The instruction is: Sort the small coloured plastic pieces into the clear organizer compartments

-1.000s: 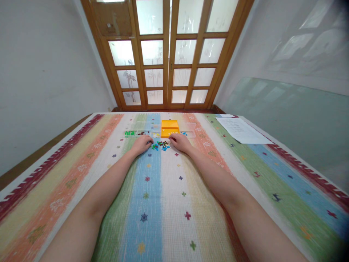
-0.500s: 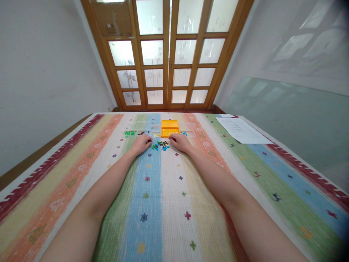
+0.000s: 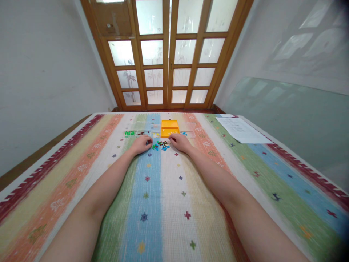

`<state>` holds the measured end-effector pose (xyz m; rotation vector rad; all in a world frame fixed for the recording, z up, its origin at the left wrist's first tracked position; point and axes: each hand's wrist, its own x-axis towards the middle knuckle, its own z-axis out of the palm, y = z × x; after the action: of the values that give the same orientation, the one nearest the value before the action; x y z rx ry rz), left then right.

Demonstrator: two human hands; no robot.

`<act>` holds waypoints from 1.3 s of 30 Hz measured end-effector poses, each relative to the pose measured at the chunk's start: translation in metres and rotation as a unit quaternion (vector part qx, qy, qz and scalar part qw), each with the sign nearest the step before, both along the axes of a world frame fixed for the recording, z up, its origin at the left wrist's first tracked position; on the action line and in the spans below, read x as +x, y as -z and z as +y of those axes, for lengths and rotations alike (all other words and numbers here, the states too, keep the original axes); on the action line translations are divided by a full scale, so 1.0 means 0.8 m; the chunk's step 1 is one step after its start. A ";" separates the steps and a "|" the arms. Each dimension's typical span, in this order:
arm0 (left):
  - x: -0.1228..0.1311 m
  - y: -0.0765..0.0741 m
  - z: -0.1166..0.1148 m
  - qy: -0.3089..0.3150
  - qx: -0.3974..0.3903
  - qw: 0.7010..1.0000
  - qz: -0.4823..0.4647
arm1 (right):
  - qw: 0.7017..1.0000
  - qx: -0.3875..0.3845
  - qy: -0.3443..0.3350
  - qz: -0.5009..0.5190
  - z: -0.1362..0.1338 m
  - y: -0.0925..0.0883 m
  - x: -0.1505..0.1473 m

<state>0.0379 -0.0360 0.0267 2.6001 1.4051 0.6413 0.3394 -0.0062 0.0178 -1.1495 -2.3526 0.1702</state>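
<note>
Beads (image 3: 161,145), a small mixed-colour heap, lie on the striped cloth (image 3: 163,203) over the tabletop, and both hands rest on either side of them. Left hand (image 3: 141,143) lies just left of the beads, fingers curled toward the heap, fingertips at its edge; whether it pinches one is too small to tell. Right hand (image 3: 180,142) sits just right of the beads, fingers drawn together at the heap's far edge, grip unclear too. Beyond the beads, the orange box (image 3: 169,128) stands in a clear tray (image 3: 191,130), with green bits (image 3: 129,133) in a compartment to the left. Paper (image 3: 241,130) lies well right of the beads.
</note>
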 end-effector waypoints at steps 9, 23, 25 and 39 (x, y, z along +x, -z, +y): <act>-0.001 -0.002 0.000 0.005 -0.011 1.000 -0.020 | 1.000 -0.001 -0.005 0.004 0.001 0.001 0.001; 0.005 -0.016 -0.007 -0.154 0.007 0.982 -0.106 | 1.000 -0.013 0.001 0.004 -0.001 -0.002 0.000; 0.000 -0.012 -0.001 -0.186 0.011 0.972 -0.142 | 1.000 -0.013 0.001 0.000 -0.001 -0.001 0.000; -0.046 0.015 0.033 -0.306 0.004 0.911 -0.276 | 1.000 -0.021 -0.002 -0.002 -0.002 -0.001 -0.001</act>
<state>0.0011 -0.0098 0.0144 1.7051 1.9602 1.3189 0.3388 -0.0078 0.0187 -1.1674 -2.3650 0.2198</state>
